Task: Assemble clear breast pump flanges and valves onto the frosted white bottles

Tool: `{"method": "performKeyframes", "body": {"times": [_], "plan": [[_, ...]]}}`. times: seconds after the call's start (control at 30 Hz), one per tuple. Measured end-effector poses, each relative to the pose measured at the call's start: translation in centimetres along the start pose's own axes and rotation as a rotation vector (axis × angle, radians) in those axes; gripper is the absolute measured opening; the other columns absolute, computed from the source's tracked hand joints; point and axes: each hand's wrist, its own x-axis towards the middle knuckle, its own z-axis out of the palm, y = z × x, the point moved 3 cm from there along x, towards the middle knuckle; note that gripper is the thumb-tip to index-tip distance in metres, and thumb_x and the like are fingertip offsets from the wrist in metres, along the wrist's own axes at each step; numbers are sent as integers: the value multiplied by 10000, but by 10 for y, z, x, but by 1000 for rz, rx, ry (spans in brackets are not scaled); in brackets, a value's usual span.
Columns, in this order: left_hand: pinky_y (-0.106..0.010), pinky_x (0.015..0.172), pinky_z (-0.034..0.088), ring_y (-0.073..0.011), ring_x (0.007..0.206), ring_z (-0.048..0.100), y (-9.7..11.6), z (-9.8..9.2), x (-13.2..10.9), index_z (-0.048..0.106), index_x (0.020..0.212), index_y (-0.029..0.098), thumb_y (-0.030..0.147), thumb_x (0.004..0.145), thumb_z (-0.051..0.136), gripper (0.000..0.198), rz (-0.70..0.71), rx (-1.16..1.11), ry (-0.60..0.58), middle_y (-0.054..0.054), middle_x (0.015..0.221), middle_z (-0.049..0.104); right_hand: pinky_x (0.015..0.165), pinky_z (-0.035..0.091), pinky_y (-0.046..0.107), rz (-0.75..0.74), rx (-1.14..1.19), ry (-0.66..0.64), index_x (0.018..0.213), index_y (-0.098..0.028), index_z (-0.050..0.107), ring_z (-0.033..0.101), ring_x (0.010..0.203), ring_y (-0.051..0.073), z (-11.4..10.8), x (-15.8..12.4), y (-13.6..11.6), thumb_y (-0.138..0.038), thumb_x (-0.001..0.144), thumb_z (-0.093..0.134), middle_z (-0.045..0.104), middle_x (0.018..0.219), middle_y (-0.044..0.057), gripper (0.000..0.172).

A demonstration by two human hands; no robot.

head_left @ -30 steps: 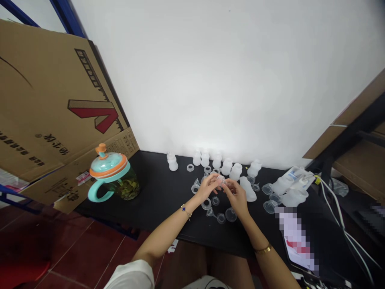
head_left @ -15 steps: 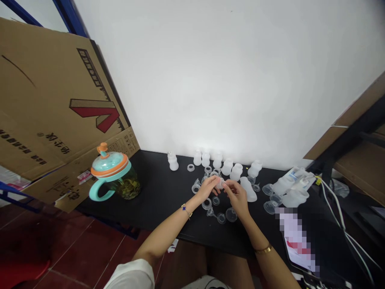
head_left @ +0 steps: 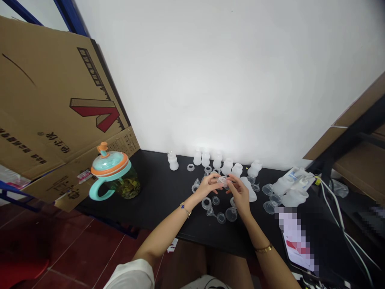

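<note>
Right hand (head_left: 239, 192) pinches a clear plastic fitting (head_left: 223, 181) between thumb and fingertips, above the black tabletop (head_left: 162, 200). Left hand (head_left: 207, 186) has its fingers partly curled, tips against the same piece. Clear plastic rings (head_left: 206, 203) and funnels (head_left: 231, 214) lie just below the hands. Frosted plastic bottles (head_left: 227, 166) stand beyond, along the white wall (head_left: 228, 80).

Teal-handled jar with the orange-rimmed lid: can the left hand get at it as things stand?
Probably yes: only a small clear funnel piece lies on the black tabletop between the left hand and the jar.
</note>
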Motion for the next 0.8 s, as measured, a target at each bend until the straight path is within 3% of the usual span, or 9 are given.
{"method": "performKeyframes", "body": {"times": [0.2, 0.5, 0.8], "plan": [[-225, 518, 517, -187, 688, 696, 4, 2, -1, 607, 981, 175, 553, 709, 760, 491, -24, -8, 46, -9, 743, 690, 633, 604, 348, -4, 82, -48, 1195, -236, 683, 661, 946, 264, 1, -1, 0, -469, 803, 745, 705, 1140, 89, 460], [-220, 542, 506, -172, 702, 696, 1, -1, -1, 588, 1001, 192, 522, 711, 776, 478, 11, 5, 32, -16, 827, 720, 642, 608, 353, -27, 53, -56, 1178, -248, 707, 656, 936, 253, 0, 0, 6, -447, 814, 743, 700, 1179, 89, 416], [-218, 528, 497, -162, 655, 683, 3, 1, -2, 584, 967, 188, 533, 708, 772, 471, 4, 16, 49, -5, 769, 707, 651, 599, 335, -39, -12, -88, 1169, -232, 706, 655, 893, 230, 1, 0, 5, -442, 854, 700, 704, 1128, 85, 378]]}}
